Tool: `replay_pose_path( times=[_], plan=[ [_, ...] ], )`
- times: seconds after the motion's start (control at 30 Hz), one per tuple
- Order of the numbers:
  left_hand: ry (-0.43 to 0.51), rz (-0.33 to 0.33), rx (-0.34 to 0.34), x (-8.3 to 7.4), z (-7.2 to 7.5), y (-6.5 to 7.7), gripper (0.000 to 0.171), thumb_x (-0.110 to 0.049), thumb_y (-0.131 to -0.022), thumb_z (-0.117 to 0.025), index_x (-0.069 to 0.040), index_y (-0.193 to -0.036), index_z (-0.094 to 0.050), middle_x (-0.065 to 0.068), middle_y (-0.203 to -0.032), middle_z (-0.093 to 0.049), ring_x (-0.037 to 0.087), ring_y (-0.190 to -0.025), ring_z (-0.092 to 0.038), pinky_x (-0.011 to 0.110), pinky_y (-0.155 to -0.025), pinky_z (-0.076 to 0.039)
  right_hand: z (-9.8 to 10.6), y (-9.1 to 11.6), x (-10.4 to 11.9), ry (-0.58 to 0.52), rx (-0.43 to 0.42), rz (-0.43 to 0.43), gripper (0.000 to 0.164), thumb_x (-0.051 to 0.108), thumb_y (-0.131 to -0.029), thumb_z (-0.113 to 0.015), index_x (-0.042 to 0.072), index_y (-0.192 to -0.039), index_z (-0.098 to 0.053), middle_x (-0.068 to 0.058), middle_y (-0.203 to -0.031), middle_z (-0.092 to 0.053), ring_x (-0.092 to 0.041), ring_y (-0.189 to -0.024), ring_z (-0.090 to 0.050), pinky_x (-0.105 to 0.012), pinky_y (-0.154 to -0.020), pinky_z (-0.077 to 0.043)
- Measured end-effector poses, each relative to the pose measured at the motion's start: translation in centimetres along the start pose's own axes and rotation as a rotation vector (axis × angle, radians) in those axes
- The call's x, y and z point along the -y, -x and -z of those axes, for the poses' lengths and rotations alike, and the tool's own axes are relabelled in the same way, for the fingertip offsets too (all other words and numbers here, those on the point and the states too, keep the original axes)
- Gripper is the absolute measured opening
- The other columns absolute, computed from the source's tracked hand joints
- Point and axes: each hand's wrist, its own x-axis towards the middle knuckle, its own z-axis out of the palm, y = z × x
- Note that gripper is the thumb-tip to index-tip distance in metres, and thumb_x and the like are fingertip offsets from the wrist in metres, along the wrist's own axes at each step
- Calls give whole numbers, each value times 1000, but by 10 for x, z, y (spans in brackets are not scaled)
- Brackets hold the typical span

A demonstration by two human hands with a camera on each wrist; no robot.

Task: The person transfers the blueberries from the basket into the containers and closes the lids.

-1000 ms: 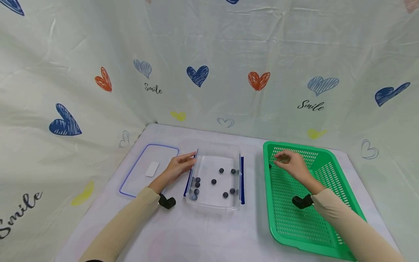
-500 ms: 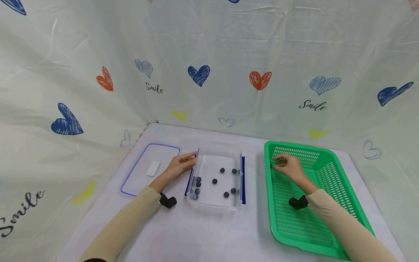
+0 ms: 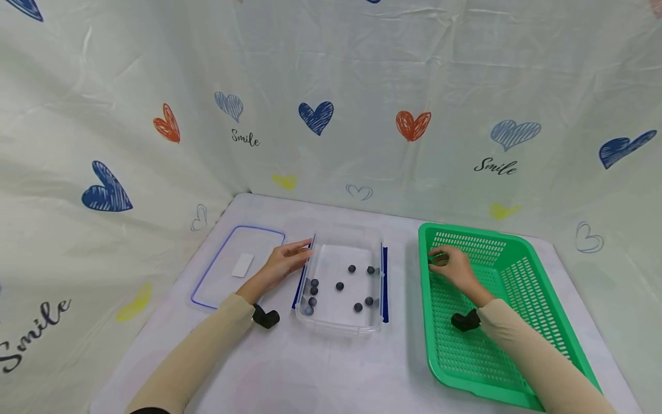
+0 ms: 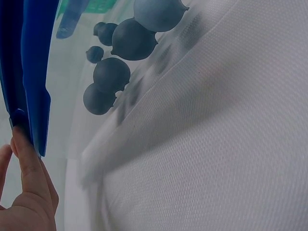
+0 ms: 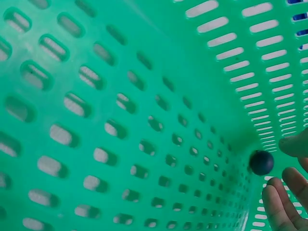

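A clear plastic box (image 3: 338, 330) with blue side latches stands mid-table and holds several dark blueberries (image 3: 339, 286). My left hand (image 3: 283, 263) rests at the box's left side, its fingers extended, and the fingertips touch the blue latch (image 4: 36, 72) in the left wrist view. My right hand (image 3: 455, 268) is inside the green basket (image 3: 427, 328), low by its left wall. In the right wrist view a single blueberry (image 5: 261, 162) lies in the basket's corner. The thumb and fingers (image 5: 274, 204) are spread on either side of it, with a gap between.
Left of the box lies its clear lid (image 3: 214, 283) with a blue edge, a white rectangular piece (image 3: 242, 265) on it. A white cloth (image 3: 320, 374) covers the table. Behind hangs a curtain (image 3: 362, 69) printed with hearts.
My right hand has moved left and down toward the basket's left wall, to the blueberry there. The left hand stays at the box, and the box's blueberries have not moved.
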Motion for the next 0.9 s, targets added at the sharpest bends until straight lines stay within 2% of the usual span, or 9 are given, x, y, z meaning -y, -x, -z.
replay_pose_path(
  times=[0.13, 0.47, 0.9],
  plan=[
    [8, 9, 6, -4, 0, 2, 53, -24, -83, -69, -12, -132, -52, 11, -112, -55, 28, -116, -50, 26, -91, -45, -2, 0, 0, 1, 2, 4, 29, -2, -79, -68, -6, -106, -59, -25, -107, -56, -39, -93, -58, -43, -71, -54],
    [4, 29, -15, -1, -1, -1, 55, -28, -79, -72, -16, -129, -54, 10, -109, -56, 17, -105, -56, 26, -90, -46, -7, -2, -6, 54, -7, 13, 28, -5, -79, -67, -9, -106, -58, -26, -102, -59, -40, -89, -59, -43, -70, -54],
    [20, 20, -21, -1, -2, -1, 55, -25, -80, -72, -13, -130, -53, 10, -108, -57, 21, -107, -56, 27, -90, -46, -11, -4, -10, 96, -17, 25, 22, -5, -80, -65, -10, -101, -60, -24, -94, -62, -36, -84, -61, -42, -69, -53]
  ],
)
